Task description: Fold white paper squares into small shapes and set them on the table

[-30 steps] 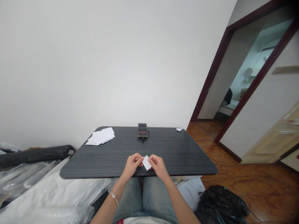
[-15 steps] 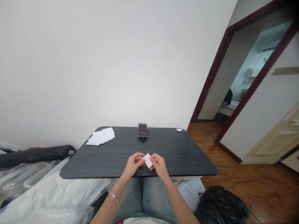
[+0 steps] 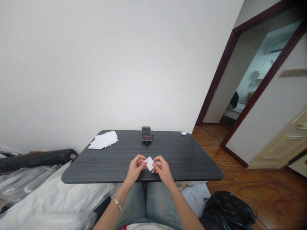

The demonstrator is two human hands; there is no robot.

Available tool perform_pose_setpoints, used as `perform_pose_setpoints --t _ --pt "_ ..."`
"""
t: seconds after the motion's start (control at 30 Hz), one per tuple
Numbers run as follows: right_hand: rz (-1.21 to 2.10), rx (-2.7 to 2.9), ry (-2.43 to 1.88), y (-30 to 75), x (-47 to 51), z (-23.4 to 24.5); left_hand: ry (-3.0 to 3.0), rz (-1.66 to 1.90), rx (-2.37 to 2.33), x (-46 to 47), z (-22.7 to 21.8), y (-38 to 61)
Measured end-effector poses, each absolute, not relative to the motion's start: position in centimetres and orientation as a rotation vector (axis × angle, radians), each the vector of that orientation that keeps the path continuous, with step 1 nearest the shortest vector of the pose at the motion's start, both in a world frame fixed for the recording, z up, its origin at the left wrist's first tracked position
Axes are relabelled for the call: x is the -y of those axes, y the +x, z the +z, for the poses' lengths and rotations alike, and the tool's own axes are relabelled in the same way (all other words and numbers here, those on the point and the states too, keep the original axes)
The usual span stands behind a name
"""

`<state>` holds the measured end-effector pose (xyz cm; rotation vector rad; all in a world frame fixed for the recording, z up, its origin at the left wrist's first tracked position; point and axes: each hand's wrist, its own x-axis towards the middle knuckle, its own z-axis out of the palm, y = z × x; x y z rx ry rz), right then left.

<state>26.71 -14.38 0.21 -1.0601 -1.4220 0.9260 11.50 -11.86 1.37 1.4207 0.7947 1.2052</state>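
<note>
A small white paper slip [image 3: 150, 163] is pinched between both hands just above the near part of the dark table [image 3: 187, 159]. My left hand [image 3: 135, 167] grips its left edge with curled fingers. My right hand [image 3: 162, 168] grips its right edge the same way. A bracelet sits on my left wrist. A loose pile of white paper slips [image 3: 104, 140] lies at the table's far left corner, well away from both hands.
A small dark device [image 3: 146, 133] with a cable stands at the table's far edge in the middle. One tiny white scrap [image 3: 184, 133] lies at the far right corner. Plastic wrapping [image 3: 48, 204] fills the floor at left; a black bag [image 3: 227, 210] sits at right.
Both hands have turned the slip slightly and raised it a little toward the far side; it now looks smaller and more upright.
</note>
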Motion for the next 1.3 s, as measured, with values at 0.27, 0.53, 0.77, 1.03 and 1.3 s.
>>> perform_pose_setpoints --t 0.27,0.53,0.77,1.03,1.3 --pt "0.979 1.38 -1.016 26.71 14.3 0.43 1.386 1.256 -0.837 12.07 1.57 11.45" --pt "0.972 1.379 -1.007 26.74 14.35 0.43 1.403 1.253 -0.885 12.03 1.46 11.45" --pt "0.971 1.392 -1.012 26.76 14.3 0.39 1.421 1.285 -0.893 12.08 1.63 11.42" --pt "0.977 1.362 -1.006 26.75 14.36 0.3 1.365 1.237 -0.865 12.02 1.77 11.41" --pt "1.009 1.344 -1.009 26.74 14.47 0.41 1.386 1.242 -0.854 12.03 1.63 11.3"
